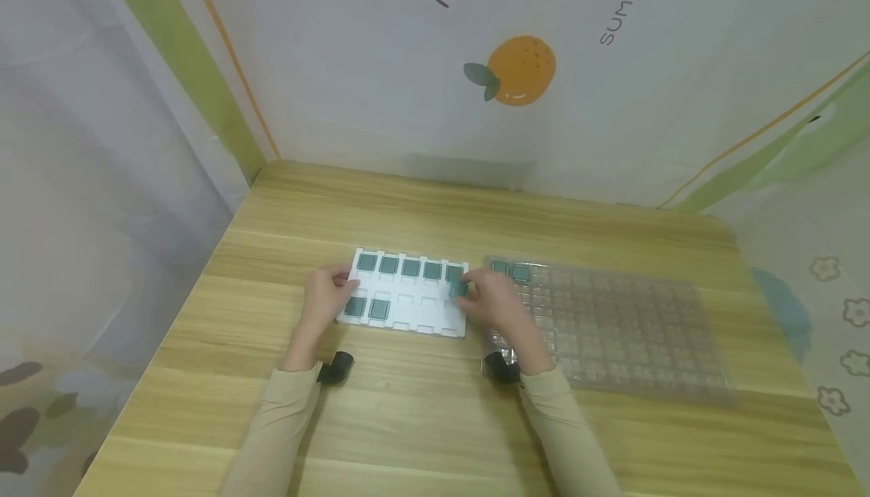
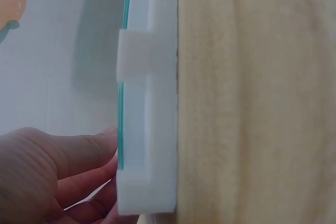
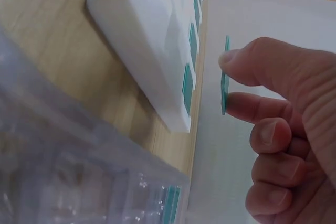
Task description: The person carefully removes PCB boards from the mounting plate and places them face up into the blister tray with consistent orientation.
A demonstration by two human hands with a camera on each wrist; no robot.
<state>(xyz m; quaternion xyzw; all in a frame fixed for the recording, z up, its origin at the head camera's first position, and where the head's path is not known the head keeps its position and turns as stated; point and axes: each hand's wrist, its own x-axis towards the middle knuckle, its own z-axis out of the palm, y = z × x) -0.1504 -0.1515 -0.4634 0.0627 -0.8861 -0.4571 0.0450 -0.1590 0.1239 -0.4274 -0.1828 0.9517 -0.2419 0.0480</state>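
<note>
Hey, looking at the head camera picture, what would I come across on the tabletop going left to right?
The left hand, then the white tray, then the right hand, then the clear plastic tray.

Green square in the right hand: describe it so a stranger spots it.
On the wooden table lies a white tray. Above its right end, the right hand pinches the thin green square. Neighbouring green squares lie in that tray; only this one is held.
</note>
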